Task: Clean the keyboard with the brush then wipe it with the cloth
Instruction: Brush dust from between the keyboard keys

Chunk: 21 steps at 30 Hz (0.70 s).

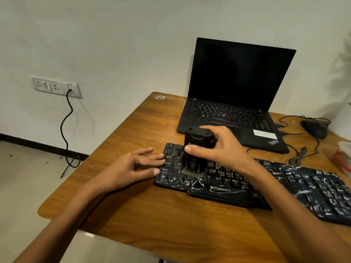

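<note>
Bristles of the black brush [197, 147] met the keys below the right hand [222, 149], which gripped its upright body with thumb and fingers curled round it. Under that hand lay the black Zebronics keyboard [313, 190], streaked with white dust, on the wooden tabletop [152, 215]. The left hand [133, 168] lay flat with its fingers straight, their tips touching the keyboard's end just beside the brush. Beyond the right hand stood an open ThinkPad laptop [237, 76]; a black mouse [315, 128] sat well off to its outer side.
</note>
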Each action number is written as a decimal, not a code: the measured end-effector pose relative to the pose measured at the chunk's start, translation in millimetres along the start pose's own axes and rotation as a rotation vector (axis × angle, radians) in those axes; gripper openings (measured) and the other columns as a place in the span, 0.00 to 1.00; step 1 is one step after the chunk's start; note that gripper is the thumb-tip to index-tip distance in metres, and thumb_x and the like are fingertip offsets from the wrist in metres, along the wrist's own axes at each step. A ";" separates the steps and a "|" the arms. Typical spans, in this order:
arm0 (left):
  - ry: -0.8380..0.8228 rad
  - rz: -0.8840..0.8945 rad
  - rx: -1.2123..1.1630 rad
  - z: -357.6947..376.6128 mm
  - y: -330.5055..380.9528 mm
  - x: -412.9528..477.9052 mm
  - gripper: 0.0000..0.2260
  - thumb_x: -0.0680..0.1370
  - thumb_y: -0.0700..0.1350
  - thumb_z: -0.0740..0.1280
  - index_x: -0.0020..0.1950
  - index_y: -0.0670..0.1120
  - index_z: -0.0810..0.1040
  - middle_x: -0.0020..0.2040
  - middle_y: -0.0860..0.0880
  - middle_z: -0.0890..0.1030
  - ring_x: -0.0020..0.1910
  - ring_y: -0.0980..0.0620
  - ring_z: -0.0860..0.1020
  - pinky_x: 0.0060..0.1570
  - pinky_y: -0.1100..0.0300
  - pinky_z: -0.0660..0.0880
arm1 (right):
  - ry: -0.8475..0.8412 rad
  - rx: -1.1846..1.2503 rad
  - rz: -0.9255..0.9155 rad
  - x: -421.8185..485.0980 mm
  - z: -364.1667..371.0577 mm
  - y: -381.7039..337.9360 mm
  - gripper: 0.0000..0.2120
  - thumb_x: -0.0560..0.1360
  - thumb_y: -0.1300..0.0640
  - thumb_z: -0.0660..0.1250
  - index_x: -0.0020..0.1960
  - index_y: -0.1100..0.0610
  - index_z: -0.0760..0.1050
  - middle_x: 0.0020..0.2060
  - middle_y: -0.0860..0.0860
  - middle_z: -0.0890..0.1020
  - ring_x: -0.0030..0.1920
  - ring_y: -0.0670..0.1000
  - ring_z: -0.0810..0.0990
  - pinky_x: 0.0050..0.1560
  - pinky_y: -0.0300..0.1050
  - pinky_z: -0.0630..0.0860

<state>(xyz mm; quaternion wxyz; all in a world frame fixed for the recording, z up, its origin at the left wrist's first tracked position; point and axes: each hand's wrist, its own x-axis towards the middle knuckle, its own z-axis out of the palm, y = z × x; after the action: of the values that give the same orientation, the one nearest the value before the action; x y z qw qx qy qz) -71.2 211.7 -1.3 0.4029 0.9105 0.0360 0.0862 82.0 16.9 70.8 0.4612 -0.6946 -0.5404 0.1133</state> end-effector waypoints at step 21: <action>-0.058 -0.001 -0.004 -6.2 5.8 0.5 0.12 0.64 0.70 0.63 0.47 0.75 0.74 0.53 0.82 0.67 0.64 0.76 0.58 0.61 0.68 0.61 | -0.139 -0.051 -0.023 5.8 25.0 -23.0 0.09 0.67 0.49 0.74 0.44 0.48 0.78 0.36 0.45 0.81 0.38 0.43 0.80 0.38 0.37 0.74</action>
<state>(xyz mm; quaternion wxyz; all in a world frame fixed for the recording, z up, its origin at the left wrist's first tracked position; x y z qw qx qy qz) -71.8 212.5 7.1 0.4058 0.9117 0.0245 0.0598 53.1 34.6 76.7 0.4058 -0.6904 -0.5817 0.1423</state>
